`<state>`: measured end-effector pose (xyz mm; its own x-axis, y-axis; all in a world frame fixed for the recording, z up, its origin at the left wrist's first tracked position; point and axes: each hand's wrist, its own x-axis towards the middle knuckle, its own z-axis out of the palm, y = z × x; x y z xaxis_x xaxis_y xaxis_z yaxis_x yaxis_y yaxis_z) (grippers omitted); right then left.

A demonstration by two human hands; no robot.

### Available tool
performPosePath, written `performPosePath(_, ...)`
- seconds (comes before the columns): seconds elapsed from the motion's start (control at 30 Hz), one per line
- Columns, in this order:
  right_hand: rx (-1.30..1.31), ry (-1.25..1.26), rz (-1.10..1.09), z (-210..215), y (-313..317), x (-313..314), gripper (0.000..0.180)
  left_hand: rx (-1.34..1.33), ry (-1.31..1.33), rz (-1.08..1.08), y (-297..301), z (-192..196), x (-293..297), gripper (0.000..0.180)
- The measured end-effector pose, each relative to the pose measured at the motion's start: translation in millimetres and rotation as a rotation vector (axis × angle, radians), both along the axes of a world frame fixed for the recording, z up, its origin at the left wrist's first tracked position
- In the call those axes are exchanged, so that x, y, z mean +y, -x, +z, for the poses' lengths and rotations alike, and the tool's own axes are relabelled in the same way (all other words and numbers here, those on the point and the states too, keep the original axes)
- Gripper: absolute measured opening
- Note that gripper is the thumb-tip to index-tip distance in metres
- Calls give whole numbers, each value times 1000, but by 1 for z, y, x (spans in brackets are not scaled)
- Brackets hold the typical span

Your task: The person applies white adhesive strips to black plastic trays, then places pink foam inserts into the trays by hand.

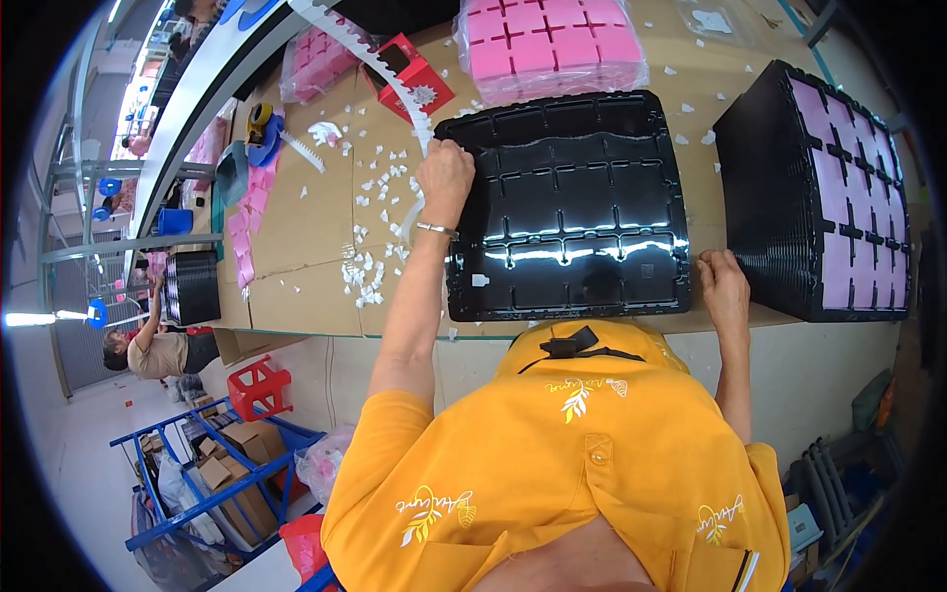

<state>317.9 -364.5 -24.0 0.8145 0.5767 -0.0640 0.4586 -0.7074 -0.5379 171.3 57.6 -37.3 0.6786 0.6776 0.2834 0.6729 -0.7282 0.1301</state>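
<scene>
Cardboard (311,286) under black tray (582,207)

Straight into a factory workshop, packing or assembly by the look of it! Front and centre, a black tray (582,207) on a long, cardboard-lined counter (296,247), littered all over with white scraps (365,281). To the right, a tall stack of black trays (769,187); at the far edge, a pink slotted pile (552,59), plastic-wrapped. Off to the left, a person (163,355) in a pale top, beside another black stack (192,286), grey framing (128,247) close by. And below, a blue rack (163,536) loaded with cardboard boxes (261,441)!
</scene>
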Motion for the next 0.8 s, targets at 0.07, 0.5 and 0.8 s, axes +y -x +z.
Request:
performPosePath(0.07, 2, 11, 4, -2, 1, 0, 13, -19, 3, 7, 3, -1, 2, 17)
performPosePath(0.5, -12, 43, 25, -2, 0, 1, 12, -198, 142, 133, 35, 6, 14, 18)
performPosePath(0.8, 5, 77, 79, 3, -2, 4, 14, 297, -67, 394, 150, -18, 102, 27)
